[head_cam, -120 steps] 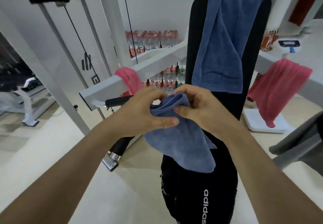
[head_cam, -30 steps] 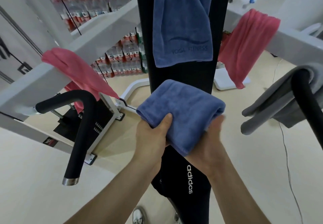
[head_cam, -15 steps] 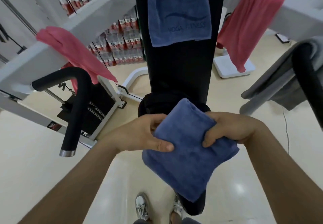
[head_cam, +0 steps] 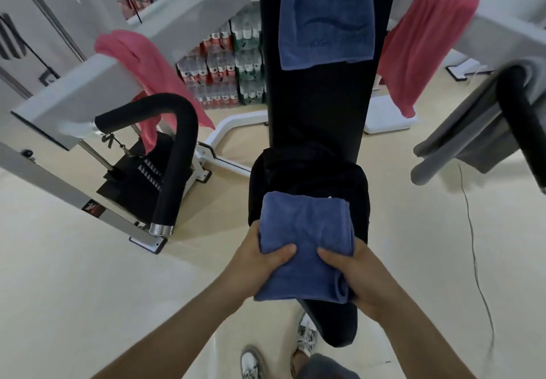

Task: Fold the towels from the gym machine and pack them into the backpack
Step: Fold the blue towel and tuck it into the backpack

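Five towels show. Farthest left, a pink towel (head_cam: 147,65) hangs over a white arm (head_cam: 88,89) of the gym machine, its tail dropping behind a curved black handle (head_cam: 177,154). Beyond these, packs of bottles (head_cam: 221,62) are stacked against the wall. Next comes the left hand (head_cam: 260,263), which grips the near left edge of a folded blue towel (head_cam: 304,239), thumb pressed on top and fingers tucked out of sight underneath. The towel lies between the two hands as a thick flat bundle, and its far end reaches over the top of the black backpack (head_cam: 310,171). Whether that end has entered the opening cannot be told. The backpack stands on the seat against the machine's tall black pad (head_cam: 319,106). A second blue towel (head_cam: 325,15) hangs down the front of the pad, well above the bundle. Below the hands, two pale shoes (head_cam: 251,361) stand on the floor. The right hand (head_cam: 360,278) grips the bundle's near right edge in the same way, thumb on top close to the left thumb and fingers curled round the side. Farther right, another pink towel (head_cam: 419,41) hangs from the machine's other white arm, and a grey towel (head_cam: 461,136) is draped over a second black handle (head_cam: 520,112) at the frame's edge. A thin cable (head_cam: 472,230) trails across the floor under it.
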Motion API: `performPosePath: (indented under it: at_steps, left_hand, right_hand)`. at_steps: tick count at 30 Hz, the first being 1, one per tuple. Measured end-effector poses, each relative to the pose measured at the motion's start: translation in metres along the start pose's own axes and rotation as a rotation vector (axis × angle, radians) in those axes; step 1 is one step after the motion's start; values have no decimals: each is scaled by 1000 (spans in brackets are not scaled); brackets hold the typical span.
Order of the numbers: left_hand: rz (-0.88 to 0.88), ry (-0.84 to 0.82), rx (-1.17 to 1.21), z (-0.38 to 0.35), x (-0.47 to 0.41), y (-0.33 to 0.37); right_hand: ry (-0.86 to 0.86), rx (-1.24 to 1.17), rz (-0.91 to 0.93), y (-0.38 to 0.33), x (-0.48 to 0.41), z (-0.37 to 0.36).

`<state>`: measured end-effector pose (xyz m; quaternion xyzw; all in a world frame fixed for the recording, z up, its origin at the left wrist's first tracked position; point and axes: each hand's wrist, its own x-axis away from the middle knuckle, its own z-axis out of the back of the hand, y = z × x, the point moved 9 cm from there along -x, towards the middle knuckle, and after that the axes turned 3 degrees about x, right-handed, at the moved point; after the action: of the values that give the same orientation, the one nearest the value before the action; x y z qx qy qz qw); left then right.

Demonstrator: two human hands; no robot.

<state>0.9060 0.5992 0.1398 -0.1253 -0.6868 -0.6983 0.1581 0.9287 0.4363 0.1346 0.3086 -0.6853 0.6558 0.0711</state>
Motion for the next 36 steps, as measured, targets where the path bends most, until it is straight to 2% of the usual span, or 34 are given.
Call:
performPosePath:
  at_steps: [2,4,6,8,11,13,16,18,19,22,24,26,27,28,30,31,32,34,36]
  left_hand:
    - [55,-14,-61,8,-12,-10]
    - [-54,53,-366,23,-37,-3]
    - [-222,90,-689,25,-66,14]
    - [-313,25,-848,10,-97,19]
    - [-259,-116,-1009,-26,-150,-7]
    - [-159,-151,-1125,-45,-183,-32]
    - [-99,-32,-1265,-56,-210,-43]
    - [-272,38,-1371,-70,-209,-25]
    - [-349,4,-1379,-77,-205,-19]
    - [-373,-350,-1314,-94,-175,-30]
    - [-259,-593,-1249,-98,-149,-41]
    - [-130,-747,-1124,-97,-135,-39]
    - [-120,-737,-1041,-95,-138,-29]
    - [-180,-627,-964,-88,-150,-9]
    - [-435,-125,-952,-53,-184,44]
    - [-483,101,-1044,-34,-196,61]
    - [-447,220,-1138,-22,-209,67]
    - [-287,175,-1272,-15,-230,61]
    - [-282,134,-1329,-18,-240,61]
  right_hand:
    - [119,186,100,-16,5,8]
    - [149,391,141,-35,2,23]
    - [109,664,102,-47,-9,41]
    - [111,879,60,-57,-23,59]
    - [234,977,112,-81,-47,80]
    - [353,936,167,-95,-65,93]
    - [487,700,230,-107,-92,119]
    - [536,497,209,-108,-113,139]
    - [530,382,194,-106,-123,145]
    - [407,-10,164,-80,-155,145]
    - [372,75,134,-54,-168,140]
    - [372,339,81,-29,-171,135]
    - [371,473,68,-22,-170,133]
    - [361,595,79,-19,-168,130]
    - [306,881,152,-23,-156,119]
    - [252,1033,174,-23,-149,112]
    - [187,1198,191,-20,-142,104]
    - [53,1466,249,-10,-125,87]
    - [-89,1584,337,-1,-107,72]
